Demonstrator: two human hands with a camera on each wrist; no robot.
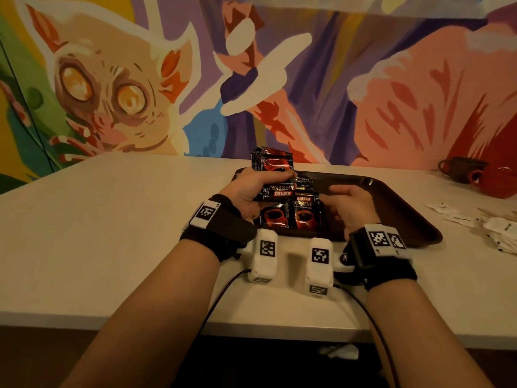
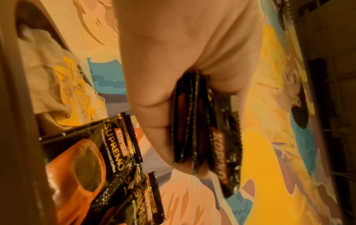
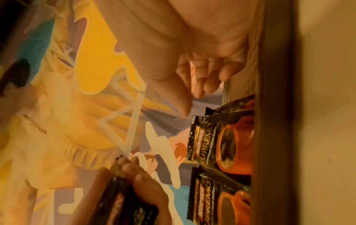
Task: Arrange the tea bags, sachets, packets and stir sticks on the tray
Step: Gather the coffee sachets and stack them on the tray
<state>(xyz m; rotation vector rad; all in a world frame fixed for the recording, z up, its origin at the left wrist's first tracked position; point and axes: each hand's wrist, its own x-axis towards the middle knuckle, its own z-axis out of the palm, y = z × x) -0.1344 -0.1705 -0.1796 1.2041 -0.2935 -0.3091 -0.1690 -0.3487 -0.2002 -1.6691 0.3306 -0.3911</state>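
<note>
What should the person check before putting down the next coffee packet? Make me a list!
1. Left hand grips the stack of coffee packets firmly: ok.
2. Right hand is free to take the next packet: ok, its fingers are relaxed and hold nothing.
3. Packets already on the tray lie flat, side by side: ok.
4. Bare space on the tray for more: ok, to the right of the packets.
5. Tea bags are out of the way: cannot tell, only the left wrist view shows them, blurred.
6. White sachets are on the tray: not ok, they lie on the table.
</note>
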